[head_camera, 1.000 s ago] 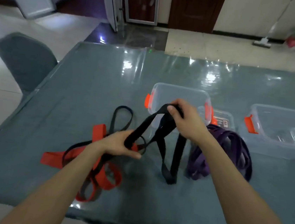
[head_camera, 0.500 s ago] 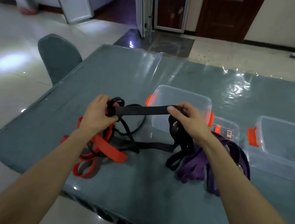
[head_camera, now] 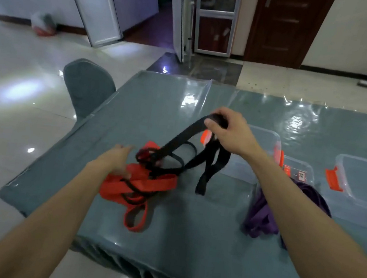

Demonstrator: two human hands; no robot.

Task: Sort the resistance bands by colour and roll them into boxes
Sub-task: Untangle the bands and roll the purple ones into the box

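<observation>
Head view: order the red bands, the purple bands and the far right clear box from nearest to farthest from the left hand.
1. red bands: just right of the left hand, right beside it.
2. purple bands: well off to the right, on the near side.
3. far right clear box: beyond the purple bands, at the picture's right edge.
</observation>
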